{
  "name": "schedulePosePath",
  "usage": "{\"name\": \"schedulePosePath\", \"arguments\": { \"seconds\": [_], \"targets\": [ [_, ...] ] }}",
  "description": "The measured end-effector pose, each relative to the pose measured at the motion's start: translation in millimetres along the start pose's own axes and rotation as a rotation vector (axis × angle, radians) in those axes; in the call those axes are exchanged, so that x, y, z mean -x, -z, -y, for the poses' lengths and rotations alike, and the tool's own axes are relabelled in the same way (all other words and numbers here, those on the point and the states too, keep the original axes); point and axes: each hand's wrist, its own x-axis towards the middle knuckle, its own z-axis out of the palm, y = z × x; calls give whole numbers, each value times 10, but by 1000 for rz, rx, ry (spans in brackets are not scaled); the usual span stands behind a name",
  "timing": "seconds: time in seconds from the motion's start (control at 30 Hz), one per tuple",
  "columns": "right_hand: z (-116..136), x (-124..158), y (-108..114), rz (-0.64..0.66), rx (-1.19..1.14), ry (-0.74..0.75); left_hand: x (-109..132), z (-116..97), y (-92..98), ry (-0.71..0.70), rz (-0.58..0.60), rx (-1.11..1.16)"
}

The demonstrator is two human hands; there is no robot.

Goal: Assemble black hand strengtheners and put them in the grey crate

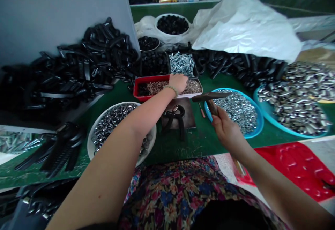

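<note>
Hammer (209, 96) | right hand (227, 132) closed on handle, raised | left hand (178, 82) at nails (157, 87) in red tray (146, 80), grip unclear | between hands: black plastic part (174, 121) on steel plate (188, 116) | progress: white bowl (89, 142) full of steel rings (112, 121)

You get soft, even light with only faint shadows. Glare whitens the crumpled white plastic sheet (246, 27) and glints off the heaped silver metal fittings (295, 101). Your wide lens bends the green workbench (183, 149) near the edges, and the heaped black plastic parts (78, 69) lose detail in darkness.
</note>
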Motion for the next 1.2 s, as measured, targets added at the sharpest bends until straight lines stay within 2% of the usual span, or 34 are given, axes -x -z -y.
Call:
{"name": "schedulePosePath", "arguments": {
  "seconds": [0.2,0.37,0.67,0.8,0.9,1.0,1.1,1.2],
  "targets": [
    [-133,-50,-124,-28,-28,-36,69,85,14,82,-83,155],
    [-130,-34,-169,-3,-71,-49,73,131,-22,42,-51,145],
    [-202,58,-205,5,-87,-70,64,66,-4,61,-117,219],
    [-193,74,-219,-10,-92,-40,115,45,79,72,-167,372],
    [-197,96,-223,-14,-121,-19,448,-5,176,75,-161,547],
    [-216,111,-223,-2,-142,-27,1018,-58,186,62,-99,564],
    [-216,99,-230,5,-149,-37,1500,-71,55,26,-86,459],
    [-178,76,-243,1,-155,-35,1677,-57,-131,-28,-87,353]
  ]
}}
